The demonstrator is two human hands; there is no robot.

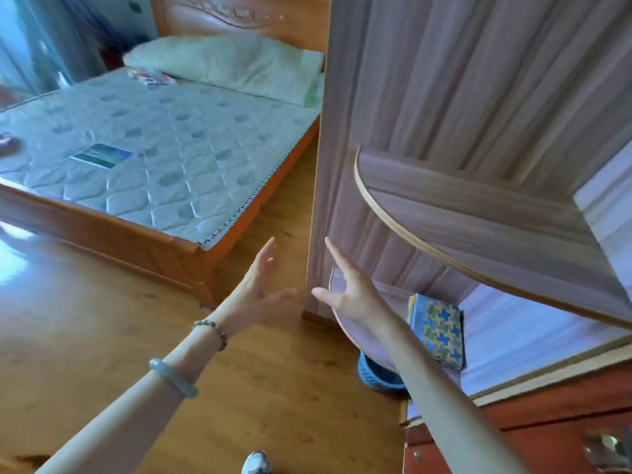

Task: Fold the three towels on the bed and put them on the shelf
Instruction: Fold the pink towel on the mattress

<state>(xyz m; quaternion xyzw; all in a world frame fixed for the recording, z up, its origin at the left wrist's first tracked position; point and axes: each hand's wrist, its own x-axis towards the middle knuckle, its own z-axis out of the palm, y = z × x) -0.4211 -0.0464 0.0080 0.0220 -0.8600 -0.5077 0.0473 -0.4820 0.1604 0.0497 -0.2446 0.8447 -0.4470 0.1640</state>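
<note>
A folded blue and yellow patterned towel (439, 330) lies on the lower rounded shelf (352, 331) of the purple-grey shelf unit at the right. My right hand (345, 289) is stretched out, fingers straight and spread, just left of the towel and above that shelf's edge, holding nothing. My left hand (263, 285) reaches forward beside it, fingers straight, empty, over the wooden floor. The bed (164, 148) at the left shows a bare quilted mattress; no towel is visible on it. At the headboard lies a pale green pillow (232, 63).
An upper rounded shelf (478, 213) juts out above the towel. A blue plastic basket (376, 374) stands on the floor under the lower shelf. A red-brown cabinet (513, 436) fills the bottom right. The bed's wooden footboard (119, 241) runs across the left.
</note>
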